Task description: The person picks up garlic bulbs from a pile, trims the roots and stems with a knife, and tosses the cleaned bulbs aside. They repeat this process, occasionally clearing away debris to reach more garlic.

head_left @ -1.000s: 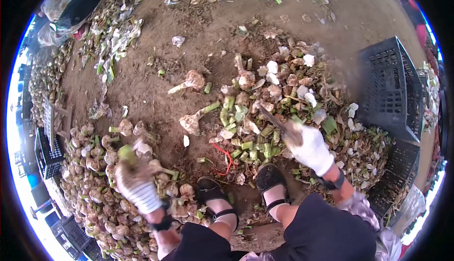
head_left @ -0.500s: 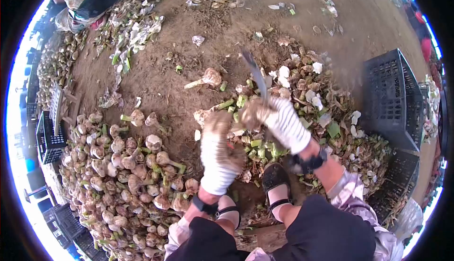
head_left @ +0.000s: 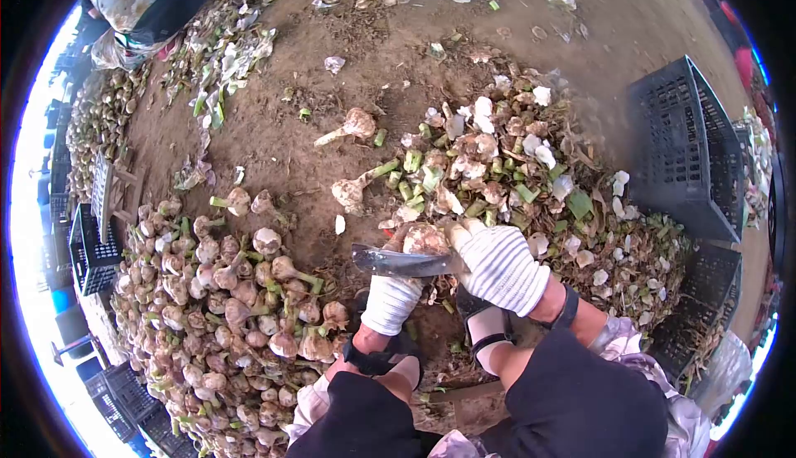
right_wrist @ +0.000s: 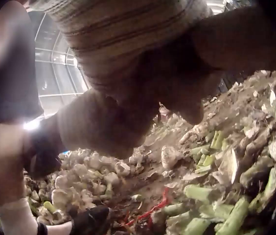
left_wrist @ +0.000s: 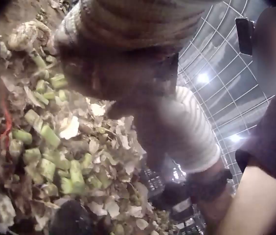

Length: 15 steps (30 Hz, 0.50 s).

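Observation:
Both hands wear white striped gloves and meet in front of the knees. My right hand (head_left: 497, 266) grips a knife whose broad dark blade (head_left: 402, 263) points left across the front of a garlic bulb (head_left: 424, 240). Behind and below the blade, my left hand (head_left: 393, 296) holds that bulb, its fingers partly hidden by the blade. In the left wrist view the left glove (left_wrist: 128, 29) fills the top in shadow, with the right glove (left_wrist: 194, 129) beyond. The right wrist view shows the right glove (right_wrist: 128, 44) close up; the bulb is hidden there.
A large heap of garlic bulbs (head_left: 207, 317) lies at left. Cut stems and peelings (head_left: 531, 168) are piled at right, beside black crates (head_left: 684, 151). Two stemmed bulbs (head_left: 352, 193) lie on the soil ahead. Dark shoes (head_left: 477, 317) stand below the hands.
My left hand moved from the left heap to the middle and now holds a bulb. My right hand came lower and inward, and the knife swung from pointing up to lying across the bulb.

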Each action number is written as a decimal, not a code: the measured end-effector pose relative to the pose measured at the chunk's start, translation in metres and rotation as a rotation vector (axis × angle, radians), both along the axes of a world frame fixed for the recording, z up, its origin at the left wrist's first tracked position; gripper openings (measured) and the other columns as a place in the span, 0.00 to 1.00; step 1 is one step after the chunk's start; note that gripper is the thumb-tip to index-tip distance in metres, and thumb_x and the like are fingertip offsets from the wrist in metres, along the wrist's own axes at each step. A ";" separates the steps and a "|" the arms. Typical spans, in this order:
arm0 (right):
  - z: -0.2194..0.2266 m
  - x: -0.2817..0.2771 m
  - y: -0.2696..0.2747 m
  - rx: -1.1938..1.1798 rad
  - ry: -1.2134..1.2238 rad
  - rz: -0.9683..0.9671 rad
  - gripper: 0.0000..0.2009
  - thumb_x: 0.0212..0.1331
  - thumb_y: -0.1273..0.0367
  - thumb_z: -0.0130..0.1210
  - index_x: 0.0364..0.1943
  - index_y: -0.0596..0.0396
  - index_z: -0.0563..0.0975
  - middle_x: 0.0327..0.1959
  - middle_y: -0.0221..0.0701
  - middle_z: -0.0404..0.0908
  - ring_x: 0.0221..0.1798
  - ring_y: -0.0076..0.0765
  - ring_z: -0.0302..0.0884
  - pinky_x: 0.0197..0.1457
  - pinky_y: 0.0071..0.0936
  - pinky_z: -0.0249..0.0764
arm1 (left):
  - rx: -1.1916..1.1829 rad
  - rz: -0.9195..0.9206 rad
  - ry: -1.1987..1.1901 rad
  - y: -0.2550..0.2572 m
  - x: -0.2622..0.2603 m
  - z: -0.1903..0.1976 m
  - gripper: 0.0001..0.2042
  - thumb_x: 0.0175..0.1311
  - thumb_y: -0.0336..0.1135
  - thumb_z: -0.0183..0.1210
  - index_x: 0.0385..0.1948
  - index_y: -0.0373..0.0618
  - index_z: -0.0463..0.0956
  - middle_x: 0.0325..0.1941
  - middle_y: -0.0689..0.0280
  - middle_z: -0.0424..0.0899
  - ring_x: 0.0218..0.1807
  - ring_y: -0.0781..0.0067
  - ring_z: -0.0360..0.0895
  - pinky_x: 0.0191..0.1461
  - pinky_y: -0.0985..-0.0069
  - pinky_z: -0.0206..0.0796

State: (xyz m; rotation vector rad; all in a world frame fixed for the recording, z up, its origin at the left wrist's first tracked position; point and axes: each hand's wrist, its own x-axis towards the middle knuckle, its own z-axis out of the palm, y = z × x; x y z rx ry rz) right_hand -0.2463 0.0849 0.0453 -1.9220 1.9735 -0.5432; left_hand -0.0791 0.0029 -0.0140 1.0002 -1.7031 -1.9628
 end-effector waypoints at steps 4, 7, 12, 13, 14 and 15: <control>0.004 0.000 0.000 0.132 0.057 0.023 0.11 0.44 0.68 0.51 0.32 0.60 0.72 0.19 0.37 0.71 0.21 0.43 0.72 0.22 0.38 0.67 | 0.019 -0.030 -0.033 0.001 0.002 -0.003 0.19 0.61 0.29 0.54 0.55 0.35 0.65 0.46 0.58 0.80 0.47 0.70 0.77 0.52 0.73 0.71; 0.002 -0.001 0.003 0.154 0.042 0.054 0.10 0.44 0.69 0.51 0.31 0.59 0.72 0.19 0.37 0.72 0.21 0.44 0.73 0.22 0.38 0.67 | -0.148 -0.155 -0.200 0.008 0.015 -0.013 0.18 0.63 0.31 0.53 0.54 0.36 0.67 0.46 0.59 0.80 0.47 0.71 0.78 0.51 0.73 0.71; -0.009 -0.006 0.012 0.140 0.043 0.051 0.09 0.43 0.69 0.51 0.30 0.59 0.72 0.19 0.38 0.71 0.22 0.47 0.73 0.23 0.39 0.67 | 0.028 -0.213 -0.106 0.005 0.005 0.012 0.13 0.61 0.31 0.56 0.46 0.39 0.73 0.43 0.61 0.82 0.44 0.73 0.78 0.50 0.73 0.70; -0.010 -0.005 0.012 0.147 0.035 0.052 0.10 0.43 0.69 0.51 0.30 0.59 0.72 0.18 0.38 0.71 0.22 0.47 0.73 0.23 0.39 0.67 | 0.074 -0.192 -0.098 0.005 0.006 0.013 0.13 0.60 0.28 0.55 0.46 0.37 0.73 0.42 0.62 0.82 0.43 0.74 0.79 0.48 0.75 0.71; -0.010 -0.005 0.011 0.151 0.029 0.054 0.10 0.42 0.69 0.51 0.30 0.59 0.72 0.18 0.39 0.71 0.22 0.47 0.73 0.23 0.39 0.67 | 0.117 -0.168 -0.089 0.005 0.005 0.014 0.13 0.59 0.25 0.54 0.45 0.35 0.73 0.40 0.62 0.83 0.41 0.75 0.79 0.46 0.77 0.71; -0.010 -0.006 0.008 0.153 0.023 0.059 0.10 0.42 0.69 0.51 0.30 0.59 0.72 0.18 0.39 0.71 0.22 0.47 0.72 0.23 0.39 0.67 | 0.159 -0.142 -0.080 0.005 0.005 0.015 0.13 0.58 0.22 0.53 0.45 0.33 0.73 0.38 0.63 0.83 0.39 0.77 0.79 0.44 0.78 0.72</control>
